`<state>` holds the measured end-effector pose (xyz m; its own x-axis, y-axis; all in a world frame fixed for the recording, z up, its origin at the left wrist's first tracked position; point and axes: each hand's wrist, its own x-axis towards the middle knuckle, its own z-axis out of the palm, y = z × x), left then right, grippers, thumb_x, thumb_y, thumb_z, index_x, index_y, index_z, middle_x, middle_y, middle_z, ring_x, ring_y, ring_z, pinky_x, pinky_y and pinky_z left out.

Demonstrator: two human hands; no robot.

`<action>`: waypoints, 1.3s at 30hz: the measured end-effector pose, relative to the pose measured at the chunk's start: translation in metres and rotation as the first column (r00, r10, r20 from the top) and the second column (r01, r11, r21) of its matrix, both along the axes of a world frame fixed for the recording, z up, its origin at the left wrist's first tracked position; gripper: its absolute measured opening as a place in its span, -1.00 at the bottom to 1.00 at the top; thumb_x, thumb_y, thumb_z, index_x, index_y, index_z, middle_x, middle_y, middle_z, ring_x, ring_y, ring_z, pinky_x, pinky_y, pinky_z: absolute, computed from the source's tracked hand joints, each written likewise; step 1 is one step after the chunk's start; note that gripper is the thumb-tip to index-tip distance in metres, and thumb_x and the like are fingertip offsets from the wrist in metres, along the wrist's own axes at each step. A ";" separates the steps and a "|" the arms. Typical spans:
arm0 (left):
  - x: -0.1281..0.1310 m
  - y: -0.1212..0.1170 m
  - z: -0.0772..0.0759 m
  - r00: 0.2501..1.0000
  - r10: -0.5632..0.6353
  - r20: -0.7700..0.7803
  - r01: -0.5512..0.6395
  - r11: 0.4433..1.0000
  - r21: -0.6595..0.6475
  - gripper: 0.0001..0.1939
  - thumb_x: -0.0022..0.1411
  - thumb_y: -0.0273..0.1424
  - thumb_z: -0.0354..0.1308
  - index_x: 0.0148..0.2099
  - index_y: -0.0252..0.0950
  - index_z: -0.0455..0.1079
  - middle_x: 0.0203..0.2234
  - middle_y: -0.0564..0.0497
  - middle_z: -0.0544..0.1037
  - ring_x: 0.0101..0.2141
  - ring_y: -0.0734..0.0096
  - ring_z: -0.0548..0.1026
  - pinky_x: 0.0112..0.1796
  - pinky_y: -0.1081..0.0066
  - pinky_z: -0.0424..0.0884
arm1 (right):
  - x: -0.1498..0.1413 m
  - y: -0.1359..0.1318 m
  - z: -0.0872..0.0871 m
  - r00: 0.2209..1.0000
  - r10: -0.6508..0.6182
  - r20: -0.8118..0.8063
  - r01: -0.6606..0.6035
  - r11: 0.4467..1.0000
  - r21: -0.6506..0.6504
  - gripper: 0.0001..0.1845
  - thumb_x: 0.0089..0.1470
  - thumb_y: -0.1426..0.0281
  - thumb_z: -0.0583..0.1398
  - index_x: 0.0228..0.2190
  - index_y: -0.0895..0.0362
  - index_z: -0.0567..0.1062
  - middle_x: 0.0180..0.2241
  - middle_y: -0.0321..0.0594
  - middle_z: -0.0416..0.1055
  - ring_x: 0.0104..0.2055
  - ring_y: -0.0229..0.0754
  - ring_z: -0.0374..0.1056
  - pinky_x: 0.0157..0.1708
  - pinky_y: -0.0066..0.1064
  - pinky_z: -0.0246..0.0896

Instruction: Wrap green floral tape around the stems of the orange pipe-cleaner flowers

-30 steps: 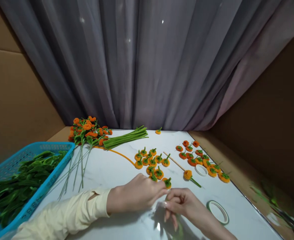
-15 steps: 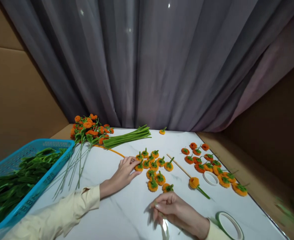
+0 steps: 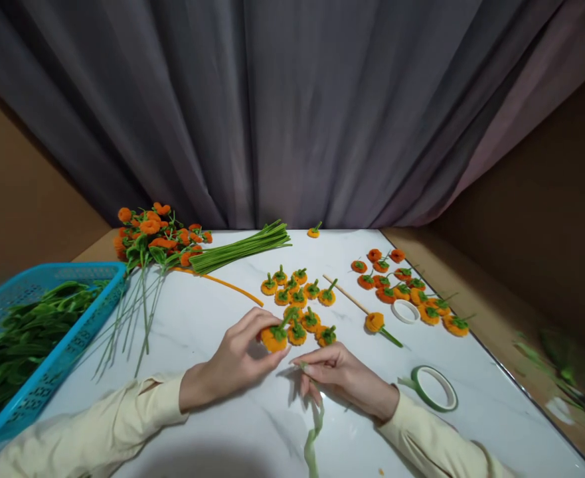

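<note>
Left hand (image 3: 237,355) grips bloom (image 3: 274,339) by its sides near the cluster (image 3: 298,298), presumably to leave the stem (image 3: 289,317) clear, while right hand (image 3: 344,377) seemingly pinches strip (image 3: 313,440) high, letting its tail trail free.

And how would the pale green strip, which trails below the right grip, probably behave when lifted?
The pale green strip is probably floppy, since it trails in wavy bends below the right grip. It looks thin, so likely light. Being narrow, it may curl or fold over.
</note>
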<state>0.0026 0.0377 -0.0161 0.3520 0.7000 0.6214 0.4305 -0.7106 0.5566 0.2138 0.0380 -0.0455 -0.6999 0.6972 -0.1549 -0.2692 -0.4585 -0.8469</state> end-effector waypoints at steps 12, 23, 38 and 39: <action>-0.002 0.015 -0.038 0.992 -0.116 -0.039 0.105 0.969 -0.222 -0.71 0.21 -0.42 0.15 -0.03 -0.28 0.22 -0.22 -0.08 0.46 -0.23 0.36 0.48 -0.21 0.39 0.45 | -0.002 -0.002 0.005 0.965 -0.247 0.084 0.223 0.948 0.227 -0.76 0.02 0.28 0.29 -0.29 0.17 0.62 -0.31 -0.13 0.50 -0.50 -0.31 0.38 -0.42 -0.40 0.36; -0.003 0.016 -0.043 0.915 -0.352 -0.196 0.305 0.924 -0.232 -0.56 0.18 -0.63 -0.08 0.08 -0.28 -0.05 -0.08 -0.25 0.36 0.02 0.17 0.39 -0.08 0.16 0.42 | -0.006 0.003 0.003 0.955 -0.217 0.201 0.171 0.960 0.222 -0.65 0.03 0.16 0.26 -0.35 0.22 0.46 -0.62 -0.34 0.38 -0.57 -0.33 0.29 -0.47 -0.45 0.22; -0.001 0.013 -0.043 0.930 -0.235 -0.282 0.150 0.944 -0.293 -0.53 0.16 -0.53 -0.03 0.12 -0.36 0.00 -0.12 -0.25 0.45 -0.23 0.22 0.53 -0.25 0.27 0.47 | -0.014 -0.007 -0.002 0.898 -0.398 0.187 0.299 0.864 0.406 -0.64 0.14 0.21 0.18 -0.08 0.08 0.27 -0.47 -0.30 0.47 -0.38 -0.21 0.43 -0.27 -0.34 0.30; -0.001 0.013 -0.044 0.928 -0.236 -0.290 0.151 0.947 -0.285 -0.53 0.17 -0.52 -0.03 0.12 -0.36 0.00 -0.11 -0.26 0.45 -0.22 0.20 0.54 -0.25 0.26 0.47 | -0.015 -0.007 -0.002 0.899 -0.402 0.175 0.312 0.867 0.388 -0.62 0.13 0.19 0.19 -0.09 0.07 0.24 -0.48 -0.32 0.46 -0.38 -0.21 0.43 -0.27 -0.34 0.30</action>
